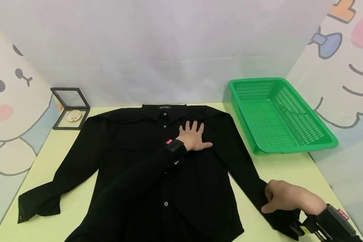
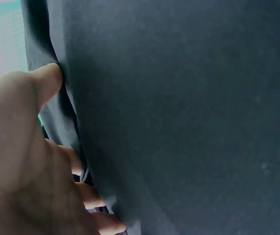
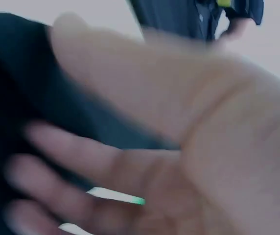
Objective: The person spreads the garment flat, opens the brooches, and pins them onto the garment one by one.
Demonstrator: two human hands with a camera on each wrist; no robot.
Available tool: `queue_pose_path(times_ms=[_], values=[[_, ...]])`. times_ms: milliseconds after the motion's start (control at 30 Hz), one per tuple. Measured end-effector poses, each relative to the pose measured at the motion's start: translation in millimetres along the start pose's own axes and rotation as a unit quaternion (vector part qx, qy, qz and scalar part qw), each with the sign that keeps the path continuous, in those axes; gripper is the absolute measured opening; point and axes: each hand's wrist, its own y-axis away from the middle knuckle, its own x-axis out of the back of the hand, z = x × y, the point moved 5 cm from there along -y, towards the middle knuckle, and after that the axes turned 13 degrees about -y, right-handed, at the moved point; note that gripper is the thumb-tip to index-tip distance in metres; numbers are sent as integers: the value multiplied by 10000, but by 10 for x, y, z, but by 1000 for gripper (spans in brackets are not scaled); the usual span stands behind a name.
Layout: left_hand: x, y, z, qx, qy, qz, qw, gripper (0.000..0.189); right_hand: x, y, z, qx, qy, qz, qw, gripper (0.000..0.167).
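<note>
A black button-up long-sleeved shirt (image 1: 124,134) lies spread out with its collar toward the back wall. My left hand (image 1: 192,137) rests on its chest, right of the button row, fingers spread. In the left wrist view, the fingertips (image 2: 98,196) lie against the dark cloth. Over the lower part of the right-hand sleeve (image 1: 254,188) is my right hand (image 1: 285,196), thumb apart from the loosely bent fingers. Blurred in the right wrist view, those fingers (image 3: 76,147) overlap the dark sleeve. The other sleeve (image 1: 75,164) angles out to the left, its cuff near the table's left edge.
At the back right stands a green plastic basket (image 1: 290,149) with perforated sides. A small black-framed case (image 1: 69,109) holding a pale round item stands open at the back left, close to the shirt's shoulder. Pale cartoon-printed walls (image 1: 169,50) enclose the light yellow table (image 1: 278,168).
</note>
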Motion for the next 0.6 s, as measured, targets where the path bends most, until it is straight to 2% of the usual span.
queue_pose_path(times_ms=[167, 267, 400, 533, 600], values=[[18, 9, 7, 40, -105, 0, 9999, 91, 5, -29, -84, 1077, -507, 43, 9929, 32], [25, 27, 11, 76, -166, 14, 9998, 91, 42, 1, -137, 1353, -1078, -111, 9849, 30], [23, 23, 13, 110, -263, 15, 9996, 91, 103, 59, -153, 1251, -1714, -267, 9769, 28], [22, 6, 16, 76, -300, -13, 9995, 92, 227, 127, -66, 901, -2028, -336, 9745, 16], [27, 3, 12, 61, -293, -34, 9995, 92, 310, 143, 8, 720, -2113, -345, 9742, 18]])
